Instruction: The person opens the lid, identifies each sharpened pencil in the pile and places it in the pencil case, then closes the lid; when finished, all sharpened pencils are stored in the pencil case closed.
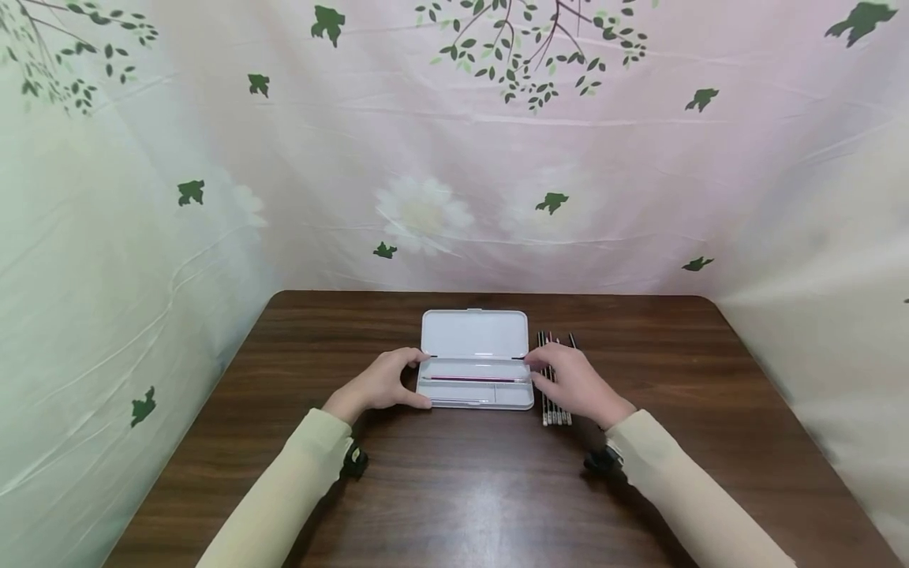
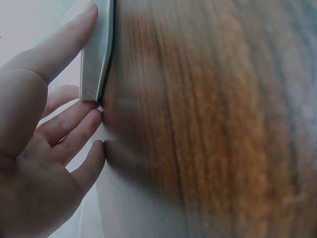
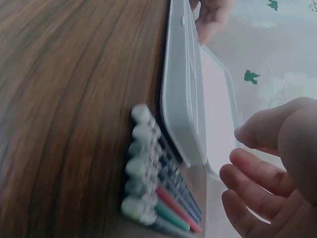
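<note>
A white pencil case (image 1: 474, 335) lies with its lid folded back on the table. One dark red pencil (image 1: 474, 379) rests lengthwise inside. My left hand (image 1: 379, 383) grips the left end of the case, thumb at the front corner and fingers by the hinge side; in the left wrist view the thumb lies along the case wall (image 2: 95, 74). My right hand (image 1: 568, 383) hovers at the right end, fingertips close to the edge, fingers loosely bent with nothing between them. Under it lies a row of pencils (image 1: 557, 418) with white eraser ends (image 3: 141, 134).
The brown wood-grain table (image 1: 454, 489) has rounded far corners. Behind and beside it hangs a pale cloth (image 1: 469, 158) printed with leaves, birds and flowers. A dark wrist device (image 1: 355, 459) sits at the left cuff, another (image 1: 604, 459) at the right.
</note>
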Demonstrator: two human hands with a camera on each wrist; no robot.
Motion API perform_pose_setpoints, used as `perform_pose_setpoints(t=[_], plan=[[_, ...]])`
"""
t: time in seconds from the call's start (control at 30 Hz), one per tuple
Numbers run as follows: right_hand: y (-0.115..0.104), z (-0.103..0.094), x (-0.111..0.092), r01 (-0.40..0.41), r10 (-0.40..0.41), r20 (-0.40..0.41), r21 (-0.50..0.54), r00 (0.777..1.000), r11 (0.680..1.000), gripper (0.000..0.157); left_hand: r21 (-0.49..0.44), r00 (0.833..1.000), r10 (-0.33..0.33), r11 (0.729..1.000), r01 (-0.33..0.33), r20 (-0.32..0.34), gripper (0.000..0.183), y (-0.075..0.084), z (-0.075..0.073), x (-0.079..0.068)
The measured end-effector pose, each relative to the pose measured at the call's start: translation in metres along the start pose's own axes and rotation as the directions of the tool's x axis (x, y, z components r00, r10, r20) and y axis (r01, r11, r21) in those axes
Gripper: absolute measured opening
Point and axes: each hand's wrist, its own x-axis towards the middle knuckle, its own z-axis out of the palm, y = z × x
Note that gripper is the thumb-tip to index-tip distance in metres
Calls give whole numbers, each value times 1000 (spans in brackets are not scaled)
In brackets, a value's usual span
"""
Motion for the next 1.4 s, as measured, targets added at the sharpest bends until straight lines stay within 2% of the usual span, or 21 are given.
perform_pose_setpoints(t=[0.37, 0.63, 0.97, 1.23, 1.4], plan=[[18, -11, -21, -158, 158, -3, -19, 987, 987, 23, -1, 1000, -1, 1000, 1, 1, 85, -3, 1, 1], [21, -17, -28, -294, 295, 55, -30, 954, 955, 26, -3, 1000, 2, 1000, -2, 2, 86, -3, 1, 1], [25, -12, -24, -316, 322, 79, -74, 944, 946, 25, -3, 1000, -7, 1000, 7, 9, 85, -2, 1, 3], [26, -12, -21, -322, 329, 66, -106, 942, 941, 25, -11, 1000, -15, 1000, 15, 6, 87, -3, 0, 3], [26, -10, -20, -362, 374, 80, -128, 924, 923, 26, -15, 1000, -19, 1000, 19, 11, 87, -4, 0, 1]])
